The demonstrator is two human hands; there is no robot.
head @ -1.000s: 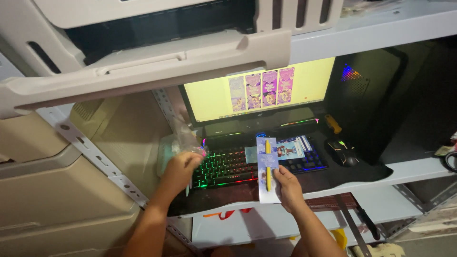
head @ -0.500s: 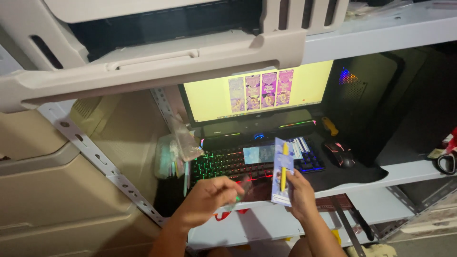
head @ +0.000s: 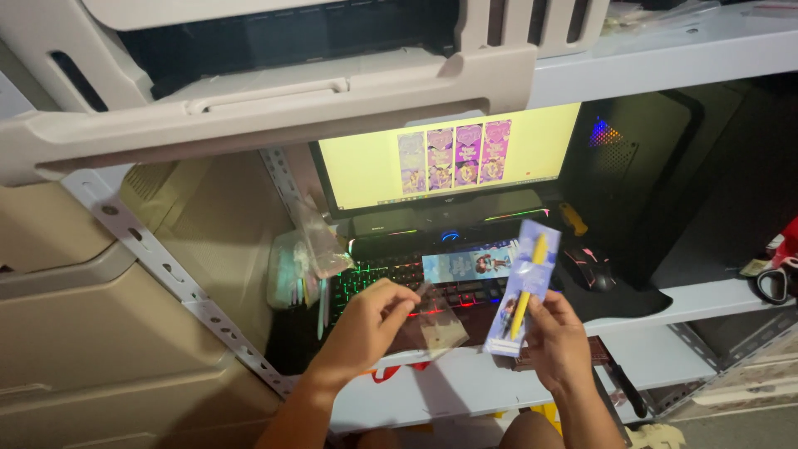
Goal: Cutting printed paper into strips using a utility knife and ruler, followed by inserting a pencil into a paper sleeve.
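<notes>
Two hands, both the person's own. Left hand [head: 370, 320]: fingers pinched on one clear plastic sleeve [head: 434, 324], held low over the keyboard. Right hand [head: 555, 341]: fingers and thumb clamped on the lower end of one card [head: 524, 287] carrying one yellow pen [head: 527, 284], card upright, tilted slightly right, in front of the keyboard's right half. One keyboard [head: 391, 278] with rainbow backlight, one long printed strip [head: 470, 266] lying across its upper keys. One monitor [head: 445, 162], lit yellow, showing four tall pictures in a row. One mouse [head: 592, 270] on a dark mat, right of the keyboard. One bundle of clear bags [head: 299, 266] at the keyboard's left. One pair of scissors [head: 777, 283] at far right. Since half a second ago: the left hand has risen nearer the card, the sleeve now plainly in view; the card stays in the same grip.
</notes>
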